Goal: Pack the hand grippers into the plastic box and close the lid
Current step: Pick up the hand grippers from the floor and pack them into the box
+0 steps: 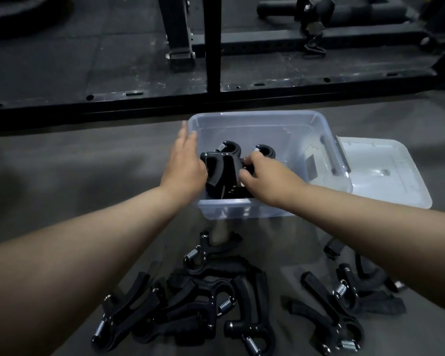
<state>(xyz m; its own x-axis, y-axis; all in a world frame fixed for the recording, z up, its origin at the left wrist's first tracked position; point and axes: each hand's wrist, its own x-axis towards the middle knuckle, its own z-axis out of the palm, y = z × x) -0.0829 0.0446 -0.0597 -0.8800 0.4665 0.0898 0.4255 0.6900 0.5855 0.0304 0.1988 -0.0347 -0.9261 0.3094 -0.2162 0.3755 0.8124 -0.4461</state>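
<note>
Inside the plastic box (244,209), a hand gripper (220,163) is pinched by the curled fingers (253,159) of the right hand (262,173) and touched by the straight-fingered left hand (184,163).

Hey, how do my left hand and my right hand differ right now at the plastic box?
The left hand has straight fingers lying along the left wall of the plastic box, while the right hand has curled fingers. The left hand seems to press flat against the hand grippers in the box; the right hand grips them from the opposite side. Both reach to the same cluster of grippers.
</note>
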